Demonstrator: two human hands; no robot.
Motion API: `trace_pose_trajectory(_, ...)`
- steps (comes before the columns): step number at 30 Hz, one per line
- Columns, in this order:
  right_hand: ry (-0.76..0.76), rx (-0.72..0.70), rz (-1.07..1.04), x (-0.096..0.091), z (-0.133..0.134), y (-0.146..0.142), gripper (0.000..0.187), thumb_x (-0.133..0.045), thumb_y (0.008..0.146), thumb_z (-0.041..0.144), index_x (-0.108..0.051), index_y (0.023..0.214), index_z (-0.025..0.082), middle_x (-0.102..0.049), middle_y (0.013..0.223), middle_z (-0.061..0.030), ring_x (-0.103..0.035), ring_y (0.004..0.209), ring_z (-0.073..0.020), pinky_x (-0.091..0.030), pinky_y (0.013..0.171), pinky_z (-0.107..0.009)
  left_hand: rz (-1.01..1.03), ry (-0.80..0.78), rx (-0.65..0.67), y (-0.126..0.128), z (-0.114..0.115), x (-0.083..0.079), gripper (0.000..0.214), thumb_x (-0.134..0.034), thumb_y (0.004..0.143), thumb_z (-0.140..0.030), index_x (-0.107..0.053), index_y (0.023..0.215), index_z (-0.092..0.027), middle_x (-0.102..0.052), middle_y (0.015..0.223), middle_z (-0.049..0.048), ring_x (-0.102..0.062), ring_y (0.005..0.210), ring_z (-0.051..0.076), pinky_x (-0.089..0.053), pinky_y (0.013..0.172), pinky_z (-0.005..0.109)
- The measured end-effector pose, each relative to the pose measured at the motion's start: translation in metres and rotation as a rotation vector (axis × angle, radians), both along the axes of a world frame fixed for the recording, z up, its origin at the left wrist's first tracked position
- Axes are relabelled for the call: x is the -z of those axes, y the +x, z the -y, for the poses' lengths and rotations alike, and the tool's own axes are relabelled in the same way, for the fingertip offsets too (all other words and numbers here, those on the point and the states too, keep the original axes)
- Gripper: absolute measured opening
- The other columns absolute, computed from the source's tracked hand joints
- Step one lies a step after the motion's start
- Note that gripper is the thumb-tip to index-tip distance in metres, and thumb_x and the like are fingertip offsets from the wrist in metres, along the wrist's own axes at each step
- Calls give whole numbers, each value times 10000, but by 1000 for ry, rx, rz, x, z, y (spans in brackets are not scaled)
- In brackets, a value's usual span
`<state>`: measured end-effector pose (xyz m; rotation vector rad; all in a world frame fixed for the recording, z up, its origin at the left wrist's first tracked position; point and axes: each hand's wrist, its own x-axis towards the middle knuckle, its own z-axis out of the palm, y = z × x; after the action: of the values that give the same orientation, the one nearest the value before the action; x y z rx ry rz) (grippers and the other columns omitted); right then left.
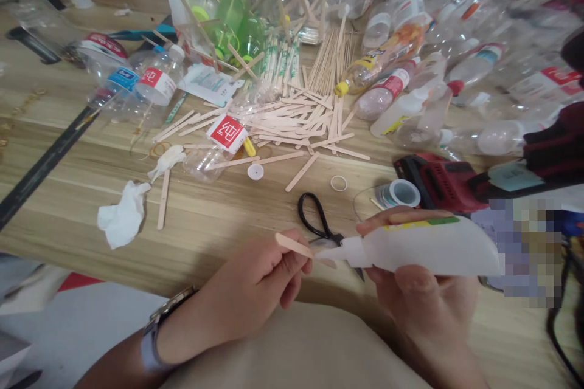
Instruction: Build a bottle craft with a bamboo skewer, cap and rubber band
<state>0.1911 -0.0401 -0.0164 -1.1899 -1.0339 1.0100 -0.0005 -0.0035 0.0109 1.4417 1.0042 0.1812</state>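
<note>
Crumpled tissue [122, 214] off left, white ring [339, 188] near a spool [398, 194], and the spool's sitting right beside a red power tool [449, 182].

Toward the front edge of the pale wood-grained bench [237, 213], black-handled scissors [335, 237] are laid, partly overlapped by a white plastic squeeze bottle [429, 249] held above the bench. Farther back, to their right, a round white-rimmed spool [387, 196] is set beside a red-and-black power tool [449, 182]. Flat pale wooden sticks [296, 121] are heaped mid-bench, flanked on the right by clear plastic bottles [483, 64]; behind the heap, to the left, green plastic bottles [232, 9] are placed. Crumpled white tissue [121, 216] is set near the front edge, left.
</note>
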Motion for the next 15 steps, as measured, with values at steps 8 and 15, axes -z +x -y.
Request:
trace_pose_trajectory(8, 21, -7, -162, -3, -3, -6, 292, -747, 760, 422, -613, 980, 285, -696, 847, 10, -499, 458, -86, -400, 399, -221, -1, 2, -13, 0, 2, 1, 329, -289, 989, -368, -466, 760, -211, -503, 567, -57, -493, 577, 116, -380, 635, 229)
trace_pose_trajectory(15, 114, 140, -209, -4, -16, 7, 238, -713, 805, 299, -613, 1021, 296, -684, 1053, -27, -545, 525, -94, -459, 481, -263, 24, -30, -63, -2, 3, -2, 326, -291, 976, -394, -467, 772, -211, -493, 527, -66, -460, 522, 112, -364, 582, 223)
